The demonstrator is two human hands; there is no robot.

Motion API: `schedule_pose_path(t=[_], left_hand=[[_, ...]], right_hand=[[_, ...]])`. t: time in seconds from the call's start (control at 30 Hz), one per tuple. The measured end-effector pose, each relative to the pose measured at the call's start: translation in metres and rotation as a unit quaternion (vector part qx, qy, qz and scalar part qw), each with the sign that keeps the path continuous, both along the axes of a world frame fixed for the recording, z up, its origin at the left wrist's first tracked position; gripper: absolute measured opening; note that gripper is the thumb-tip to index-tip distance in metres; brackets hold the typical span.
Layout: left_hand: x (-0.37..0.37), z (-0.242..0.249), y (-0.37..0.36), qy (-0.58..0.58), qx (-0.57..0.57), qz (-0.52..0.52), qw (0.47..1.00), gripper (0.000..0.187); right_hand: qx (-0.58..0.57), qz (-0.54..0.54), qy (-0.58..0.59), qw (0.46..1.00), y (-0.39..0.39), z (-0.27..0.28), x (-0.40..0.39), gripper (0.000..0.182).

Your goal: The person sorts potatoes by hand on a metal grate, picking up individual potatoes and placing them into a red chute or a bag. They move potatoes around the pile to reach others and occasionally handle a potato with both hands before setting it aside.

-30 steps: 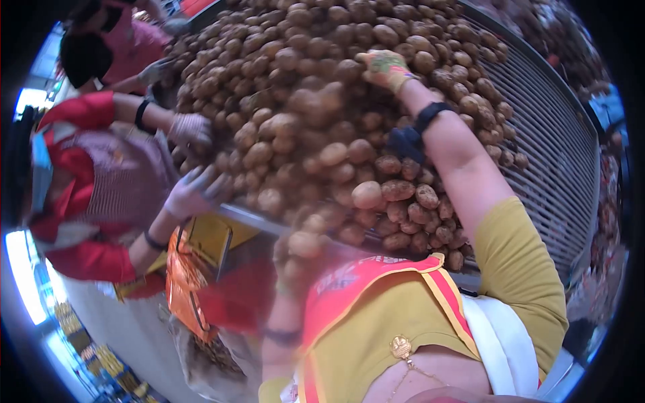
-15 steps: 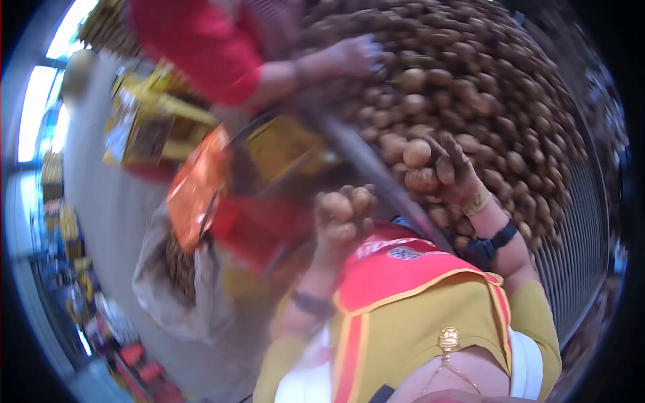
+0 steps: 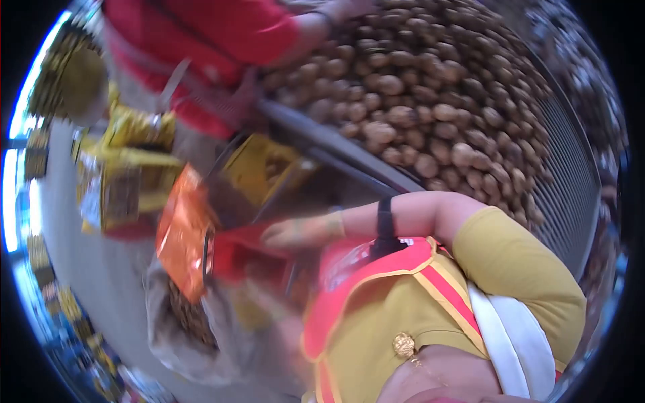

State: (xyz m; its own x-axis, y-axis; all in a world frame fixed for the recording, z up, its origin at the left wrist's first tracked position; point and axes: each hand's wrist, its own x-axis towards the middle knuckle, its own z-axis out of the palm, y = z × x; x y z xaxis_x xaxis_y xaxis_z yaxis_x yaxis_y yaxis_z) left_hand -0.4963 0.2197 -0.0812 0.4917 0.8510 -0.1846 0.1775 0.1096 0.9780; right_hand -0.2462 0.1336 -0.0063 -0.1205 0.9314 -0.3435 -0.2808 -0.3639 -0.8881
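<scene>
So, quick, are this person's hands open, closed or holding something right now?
Left hand: too blurred to tell.
Right hand: can't tell either; it's blurred and its palm is hidden.

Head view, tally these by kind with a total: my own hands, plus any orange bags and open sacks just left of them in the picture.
Right hand and left hand, both blurred: 2
Orange bag: 1
Open sack: 1
Total: 4

a yellow box (image 3: 124, 191) sits near a person in red (image 3: 201, 47).
</scene>
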Motion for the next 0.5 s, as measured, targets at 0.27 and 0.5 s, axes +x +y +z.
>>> schedule_pose_path(t=[0.27, 0.5], left_hand=[[0.199, 0.069, -0.096, 0.059, 0.254, -0.312, 0.914, 0.042], [0.305, 0.078, -0.215, -0.036, 0.502, -0.462, 0.73, 0.041]], right_hand=[[-0.043, -0.302, -0.184, 0.934, -0.255, 0.048, 0.095, 0.049], [-0.108, -0.604, -0.162, 0.773, -0.462, 0.071, 0.028, 0.043]])
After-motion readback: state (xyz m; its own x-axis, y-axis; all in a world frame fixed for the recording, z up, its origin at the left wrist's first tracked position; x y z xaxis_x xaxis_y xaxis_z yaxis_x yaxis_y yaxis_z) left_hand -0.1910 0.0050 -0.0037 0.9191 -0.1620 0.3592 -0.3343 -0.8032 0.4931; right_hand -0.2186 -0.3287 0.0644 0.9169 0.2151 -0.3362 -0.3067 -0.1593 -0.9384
